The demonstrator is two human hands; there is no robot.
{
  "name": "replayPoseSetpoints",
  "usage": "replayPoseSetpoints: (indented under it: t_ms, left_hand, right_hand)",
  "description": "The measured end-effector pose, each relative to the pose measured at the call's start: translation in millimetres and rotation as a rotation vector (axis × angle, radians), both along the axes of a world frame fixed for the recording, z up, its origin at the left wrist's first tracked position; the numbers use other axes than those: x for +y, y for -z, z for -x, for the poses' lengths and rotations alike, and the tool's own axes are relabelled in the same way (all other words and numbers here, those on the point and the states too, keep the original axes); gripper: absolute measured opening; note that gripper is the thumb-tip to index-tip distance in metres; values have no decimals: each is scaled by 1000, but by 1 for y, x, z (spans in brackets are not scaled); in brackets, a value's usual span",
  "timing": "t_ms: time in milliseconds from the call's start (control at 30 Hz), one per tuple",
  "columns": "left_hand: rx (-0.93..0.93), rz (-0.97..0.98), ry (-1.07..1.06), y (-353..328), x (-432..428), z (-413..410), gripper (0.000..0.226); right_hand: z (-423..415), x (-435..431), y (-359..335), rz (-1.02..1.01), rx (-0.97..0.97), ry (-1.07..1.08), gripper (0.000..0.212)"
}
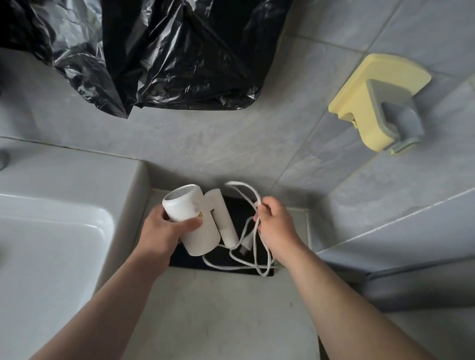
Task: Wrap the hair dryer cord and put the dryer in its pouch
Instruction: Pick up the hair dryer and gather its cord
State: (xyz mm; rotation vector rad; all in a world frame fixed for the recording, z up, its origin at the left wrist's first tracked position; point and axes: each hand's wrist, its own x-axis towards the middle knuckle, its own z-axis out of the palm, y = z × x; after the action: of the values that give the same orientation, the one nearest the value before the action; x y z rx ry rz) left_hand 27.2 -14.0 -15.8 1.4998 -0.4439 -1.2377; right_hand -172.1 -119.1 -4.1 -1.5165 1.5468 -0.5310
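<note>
Your left hand [162, 228] gripped the white hair dryer [197, 222] by its barrel above the black pouch [225, 260] at the counter's [221, 319] back edge | your right hand [277, 222] pinched loose cord [257, 206] loops | sink [44, 236] beside.

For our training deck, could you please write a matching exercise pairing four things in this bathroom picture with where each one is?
Things:
1. hair dryer
2. cord
3. black pouch
4. yellow holder

Places:
A. flat on the counter
B. mounted on the tiled wall
C. in the left hand
D. in the right hand

Pairs: 1-C, 2-D, 3-A, 4-B
</note>
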Motion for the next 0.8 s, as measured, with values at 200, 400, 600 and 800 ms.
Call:
replayPoseSetpoints:
  t_ms: [200,400,600,800]
  left_hand:
    - [-18,138,-39,-16,3,-5,73]
    - [-62,219,35,-34,12,-1,73]
    - [-131,322,114,-60,29,-2,66]
    - [-145,388,162,-85,37,-1,67]
  right_hand:
    - [27,46,6,-53,69,-192,19]
    - [26,57,17,-50,320,-187,22]
    - [21,57,-4,-150,233,-112,21]
    - [10,67,-62,147,-18,-88,46]
